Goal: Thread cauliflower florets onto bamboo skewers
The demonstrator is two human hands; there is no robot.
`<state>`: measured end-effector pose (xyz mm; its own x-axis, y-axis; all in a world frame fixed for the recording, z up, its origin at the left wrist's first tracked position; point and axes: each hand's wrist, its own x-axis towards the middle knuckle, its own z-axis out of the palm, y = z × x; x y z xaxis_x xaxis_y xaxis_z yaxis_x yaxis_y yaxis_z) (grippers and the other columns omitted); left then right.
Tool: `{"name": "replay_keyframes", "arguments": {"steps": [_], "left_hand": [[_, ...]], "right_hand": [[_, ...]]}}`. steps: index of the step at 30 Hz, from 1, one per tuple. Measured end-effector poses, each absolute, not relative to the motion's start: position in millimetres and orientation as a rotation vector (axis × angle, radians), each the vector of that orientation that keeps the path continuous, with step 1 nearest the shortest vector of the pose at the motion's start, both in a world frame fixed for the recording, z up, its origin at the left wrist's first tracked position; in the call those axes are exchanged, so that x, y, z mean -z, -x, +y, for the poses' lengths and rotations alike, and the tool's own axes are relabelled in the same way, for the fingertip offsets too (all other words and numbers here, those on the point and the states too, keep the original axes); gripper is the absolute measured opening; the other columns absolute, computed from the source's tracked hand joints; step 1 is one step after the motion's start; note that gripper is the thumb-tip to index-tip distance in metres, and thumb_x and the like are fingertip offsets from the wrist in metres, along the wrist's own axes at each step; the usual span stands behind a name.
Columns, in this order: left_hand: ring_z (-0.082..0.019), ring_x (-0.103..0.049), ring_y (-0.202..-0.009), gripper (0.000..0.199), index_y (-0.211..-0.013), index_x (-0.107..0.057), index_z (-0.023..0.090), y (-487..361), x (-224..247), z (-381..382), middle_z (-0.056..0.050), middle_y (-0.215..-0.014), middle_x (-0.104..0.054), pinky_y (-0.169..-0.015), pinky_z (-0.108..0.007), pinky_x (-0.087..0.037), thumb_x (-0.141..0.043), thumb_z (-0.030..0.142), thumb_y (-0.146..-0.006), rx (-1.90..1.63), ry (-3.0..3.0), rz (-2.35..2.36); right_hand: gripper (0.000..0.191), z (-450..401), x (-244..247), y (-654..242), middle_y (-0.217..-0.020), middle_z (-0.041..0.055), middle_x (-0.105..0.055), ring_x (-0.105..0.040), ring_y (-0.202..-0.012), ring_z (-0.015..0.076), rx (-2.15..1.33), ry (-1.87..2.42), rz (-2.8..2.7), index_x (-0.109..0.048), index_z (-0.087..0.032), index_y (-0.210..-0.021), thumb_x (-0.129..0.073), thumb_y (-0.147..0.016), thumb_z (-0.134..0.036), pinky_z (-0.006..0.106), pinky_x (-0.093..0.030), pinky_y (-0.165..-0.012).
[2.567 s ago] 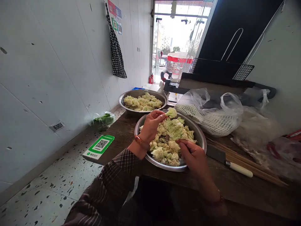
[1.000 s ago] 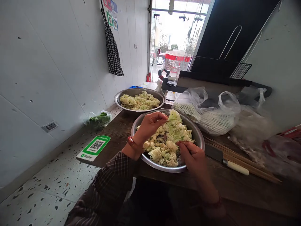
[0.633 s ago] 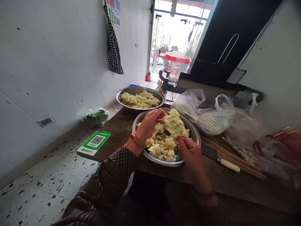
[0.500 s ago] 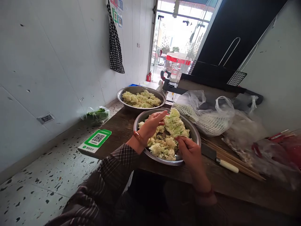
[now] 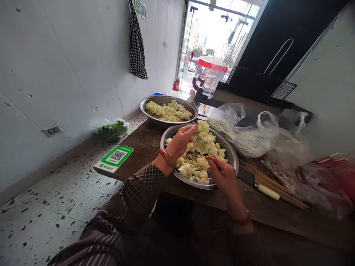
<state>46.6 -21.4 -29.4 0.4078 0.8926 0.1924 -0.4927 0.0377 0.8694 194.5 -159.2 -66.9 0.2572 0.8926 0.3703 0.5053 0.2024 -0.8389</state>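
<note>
A white wall (image 5: 83, 55) flanks the bench (image 5: 145, 141); over a bowl (image 5: 230, 149), left hand (image 5: 179, 145) pinches cauliflower (image 5: 204, 142), right hand (image 5: 224, 174) has a closed grip, contents unclear.

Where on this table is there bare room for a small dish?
Bare table lies between the green sign and the near bowl, and in front of the knife. Beyond it, thin sticks and plastic bags crowd the right side.

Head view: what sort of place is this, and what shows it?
Probably a small street-front food shop or eatery: a green-and-white QR-code sign lies on the wooden table, cauliflower fills two large metal bowls, and a glass front looks onto a street.
</note>
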Motion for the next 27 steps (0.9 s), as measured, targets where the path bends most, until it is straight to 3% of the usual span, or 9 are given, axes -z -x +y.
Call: {"name": "replay_keyframes", "arguments": {"steps": [7,10,15,22,27], "left_hand": [[-0.009,-0.052,-0.07,0.035,-0.079,-0.068,0.013,-49.1,24.2,-28.5,0.001,-0.075,-0.061,-0.069,-0.023,-0.041,-0.08,0.047,-0.076,-1.101,-1.144,0.343],[-0.009,-0.048,-0.07,0.035,-0.075,-0.066,0.013,-49.9,22.8,-30.2,0.002,-0.073,-0.057,-0.07,-0.023,-0.039,-0.079,0.046,-0.077,-1.108,-1.185,0.336],[-0.009,-0.045,-0.07,0.038,-0.074,-0.066,0.014,-52.9,23.2,-31.3,0.002,-0.072,-0.056,-0.068,-0.024,-0.037,-0.081,0.049,-0.074,-1.093,-1.204,0.333],[-0.01,-0.053,-0.072,0.037,-0.078,-0.068,0.013,-56.8,22.1,-35.0,0.0,-0.075,-0.061,-0.069,-0.025,-0.041,-0.08,0.048,-0.076,-1.045,-1.146,0.308],[-0.012,-0.057,-0.075,0.036,-0.089,-0.07,0.016,-54.3,19.1,-33.7,-0.002,-0.084,-0.066,-0.068,-0.025,-0.044,-0.078,0.049,-0.078,-1.049,-1.092,0.358]], "right_hand": [[0.03,-162.3,66.4,-193.4,-0.096,0.008,-0.08,-0.074,-0.091,0.0259,-0.366,1.398,-1.374,-0.08,-0.02,-0.097,-0.059,-0.094,-0.041,0.039,-0.058,-0.084],[0.028,-162.6,68.3,-194.3,-0.1,0.0085,-0.081,-0.074,-0.095,0.0263,-0.367,1.398,-1.364,-0.08,-0.02,-0.096,-0.06,-0.093,-0.04,0.04,-0.057,-0.088],[0.03,-163.9,68.6,-194.3,-0.094,0.0079,-0.08,-0.074,-0.086,0.0239,-0.333,1.434,-1.325,-0.08,-0.019,-0.096,-0.06,-0.093,-0.04,0.036,-0.057,-0.08],[0.032,-163.3,62.9,-192.9,-0.078,0.0056,-0.075,-0.066,-0.069,0.0194,-0.343,1.431,-1.331,-0.08,-0.018,-0.094,-0.058,-0.093,-0.042,0.03,-0.051,-0.064],[0.034,-159.4,62.2,-193.5,-0.056,-0.0023,-0.056,-0.051,-0.054,0.0141,-0.453,1.384,-1.316,-0.078,-0.017,-0.096,-0.059,-0.094,-0.046,0.027,-0.042,-0.053]]}}
